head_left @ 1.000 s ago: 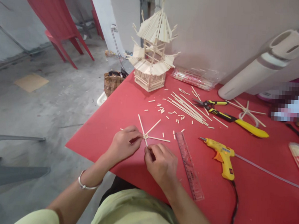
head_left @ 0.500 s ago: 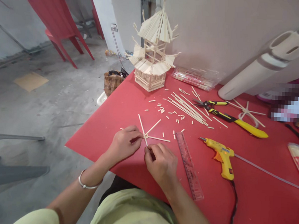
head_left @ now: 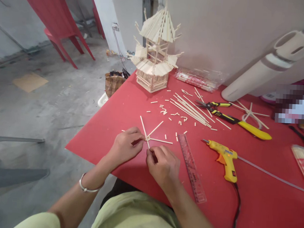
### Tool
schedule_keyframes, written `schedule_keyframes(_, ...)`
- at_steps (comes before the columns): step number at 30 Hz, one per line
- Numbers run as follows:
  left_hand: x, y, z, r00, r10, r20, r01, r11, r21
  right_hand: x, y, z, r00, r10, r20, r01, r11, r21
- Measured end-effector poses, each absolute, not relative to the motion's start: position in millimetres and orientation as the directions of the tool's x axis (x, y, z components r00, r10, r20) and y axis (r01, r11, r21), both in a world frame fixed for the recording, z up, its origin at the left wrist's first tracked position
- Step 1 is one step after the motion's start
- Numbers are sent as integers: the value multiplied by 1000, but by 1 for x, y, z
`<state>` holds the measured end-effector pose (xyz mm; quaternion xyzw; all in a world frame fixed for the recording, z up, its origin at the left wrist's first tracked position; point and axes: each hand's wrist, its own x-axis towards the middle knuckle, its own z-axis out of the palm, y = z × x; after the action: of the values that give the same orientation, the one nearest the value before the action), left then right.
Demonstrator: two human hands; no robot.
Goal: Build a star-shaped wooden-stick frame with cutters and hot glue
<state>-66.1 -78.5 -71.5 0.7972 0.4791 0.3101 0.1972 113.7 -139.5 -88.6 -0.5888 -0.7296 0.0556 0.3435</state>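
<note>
A small star-shaped frame of thin wooden sticks [head_left: 155, 130] lies on the red tabletop [head_left: 99, 138], its arms spreading from a joined centre. My left hand [head_left: 127, 143] pinches it at the left of that centre, fingers closed. With thumb and fingertips, my right hand [head_left: 163, 164] grips the arm that points toward me; its end is hidden in the fingers. Just right of that hand lies a clear plastic ruler [head_left: 192, 169]. Farther right, a yellow hot glue gun [head_left: 224, 158] rests on its side with a glue stick in its back.
A wooden-stick pagoda model [head_left: 155, 56] stands at the back. Loose sticks [head_left: 190, 109] and short cut pieces lie mid-table beside yellow-black pliers [head_left: 233, 120]. Another stick star [head_left: 250, 112] is behind them. A white tumbler [head_left: 261, 70] leans on the wall; the glue gun's cord [head_left: 237, 207] runs toward me.
Both hands keep the same hold on the stick frame. The whole view has shifted very slightly; nothing on the table has visibly moved.
</note>
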Motion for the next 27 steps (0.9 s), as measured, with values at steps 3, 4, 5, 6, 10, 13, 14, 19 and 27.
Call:
schedule_keyframes(3, -66, -78, -72, 346, 886, 308, 639, -463, 614, 114, -139, -88, -66, 895, 441, 818, 302, -490)
schedule_keyframes(4, -66, -78, -73, 344, 887, 309, 637, -462, 617, 113, -139, -88, -66, 896, 440, 817, 301, -492)
schedule_keyframes(5, -66, -78, -73, 343, 886, 311, 635, -463, 618, 113, -139, -88, -66, 897, 437, 817, 300, -493)
schedule_keyframes(6, -66, -78, -73, 342, 885, 314, 633, -465, 619, 113, -140, -88, -68, 899, 433, 816, 299, -494)
schedule_keyframes(10, -66, -78, -73, 349, 880, 322, 631, -474, 614, 114, -141, -88, -72, 904, 421, 809, 300, -505)
schedule_keyframes(13, -67, -78, -74, 349, 882, 318, 631, -472, 616, 114, -141, -88, -75, 903, 424, 809, 303, -503)
schedule_keyframes(14, -67, -78, -74, 349, 882, 316, 630, -470, 618, 114, -141, -87, -75, 902, 425, 811, 303, -501)
schedule_keyframes(19, -67, -78, -76, 352, 882, 314, 630, -471, 617, 114, -141, -86, -80, 904, 421, 814, 303, -496)
schedule_keyframes(27, -66, -78, -74, 343, 883, 322, 630, -470, 618, 114, -140, -87, -80, 905, 419, 810, 304, -502)
